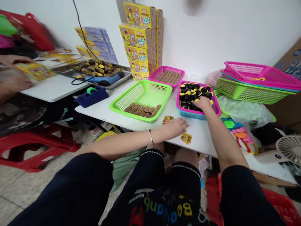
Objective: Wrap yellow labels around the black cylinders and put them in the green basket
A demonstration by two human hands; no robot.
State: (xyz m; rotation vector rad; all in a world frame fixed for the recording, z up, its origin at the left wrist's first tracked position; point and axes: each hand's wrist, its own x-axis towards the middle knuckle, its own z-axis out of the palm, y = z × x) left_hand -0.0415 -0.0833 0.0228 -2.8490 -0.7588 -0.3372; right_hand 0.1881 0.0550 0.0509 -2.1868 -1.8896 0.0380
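Observation:
My right hand (203,103) reaches into a pink basket (217,108) filled with small black cylinders with yellow caps (188,94). Its fingers are apart and touch the pieces; some fingertips are hidden. My left hand (174,128) is over the white table's front part, fingers stretched out, with nothing visible in it. Beside it lie two small yellow-brown printed labels, one label (186,138) near the table edge and another label (167,119) behind the hand. To the left, a green basket (115,105) contains rows of label-wrapped cylinders (143,110).
A second pink basket (181,73) with rows of brown pieces stands behind, by stacked yellow boxes (138,37). A blue tape dispenser (92,96) sits left. Stacked baskets (246,91) and a white fan (290,149) are right. Another person's hands (14,77) hold a yellow box.

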